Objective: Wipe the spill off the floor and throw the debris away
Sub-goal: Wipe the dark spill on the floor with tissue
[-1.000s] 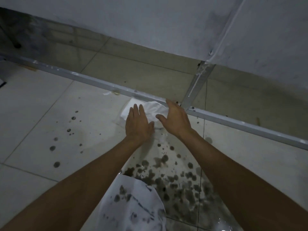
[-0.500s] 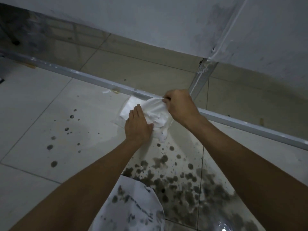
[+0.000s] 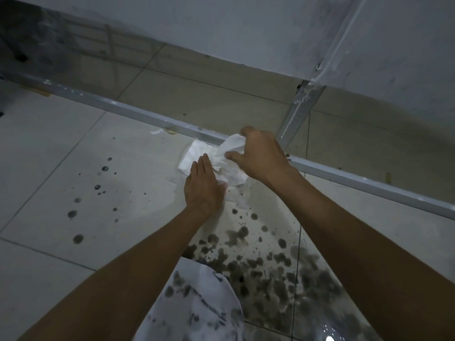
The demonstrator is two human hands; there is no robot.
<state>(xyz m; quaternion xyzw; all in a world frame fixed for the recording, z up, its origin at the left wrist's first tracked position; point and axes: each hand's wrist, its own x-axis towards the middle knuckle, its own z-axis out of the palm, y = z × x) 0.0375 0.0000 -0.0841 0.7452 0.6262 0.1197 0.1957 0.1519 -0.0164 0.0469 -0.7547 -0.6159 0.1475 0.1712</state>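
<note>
head view, from the bottom of the frame upward: at the lower centre we see a white garment point(image 3: 197, 306) with dark print, between the two bare forearms. just right of it and above it, the spill point(image 3: 261, 264) lies on the pale floor tiles point(image 3: 49, 267) as many dark blotches on a wet, shining patch that reaches toward the lower right corner. smaller dark drops point(image 3: 73, 214) are scattered well apart on the tile at the left. higher, in the middle of the frame, the left hand point(image 3: 203, 187) lies flat with straight fingers, grasping nothing, and its fingertips press the near edge of a white paper towel point(image 3: 195, 153). the paper towel rests on the floor just beside a grey metal bar point(image 3: 118, 107) that crosses the frame from upper left to right. the right hand point(image 3: 262, 155) has curled fingers and grips the bunched right part of the paper towel, which overlaps the bar. a small white scrap point(image 3: 156, 131) lies near the bar, left of the paper towel. behind the bar we see more tile and a stained grey wall point(image 3: 221, 25) at the top.
</note>
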